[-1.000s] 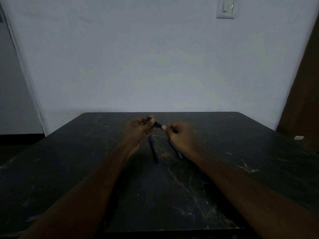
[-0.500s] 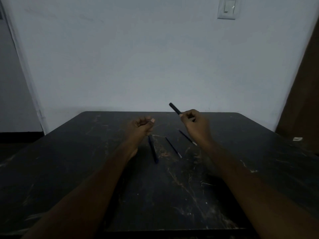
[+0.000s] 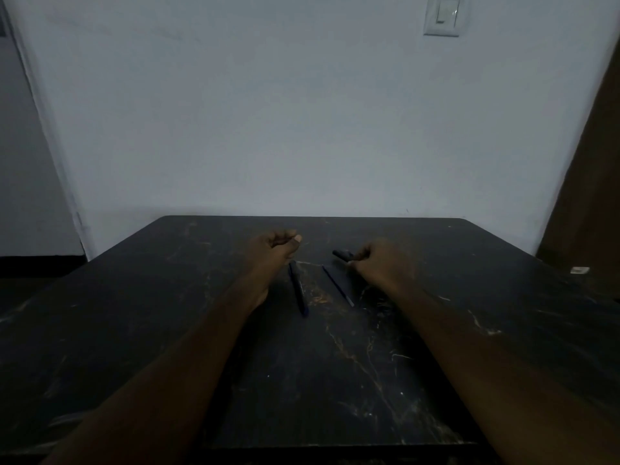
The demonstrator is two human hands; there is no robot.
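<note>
My right hand (image 3: 382, 263) grips a short dark pen piece (image 3: 340, 254) low over the black marbled table (image 3: 369, 380); its blunt end sticks out to the left. My left hand (image 3: 273, 250) hovers further left with curled fingers and the thumb pressed to the forefinger. Whether it holds anything is hidden. Between the hands a dark pen (image 3: 298, 290) lies on the table, pointing toward me. Beside it on the right lies a thin dark refill (image 3: 337, 286).
A white wall rises right behind the table's far edge, with a light switch (image 3: 444, 13) high up. A brown door (image 3: 590, 182) stands at the right, and a small white object (image 3: 579, 270) lies below it. The room is dim.
The hands pulled apart from a shared hold on the pen. My right hand rose with the dark piece, then came down near the table, covering a second thin refill. The left hand stayed.
</note>
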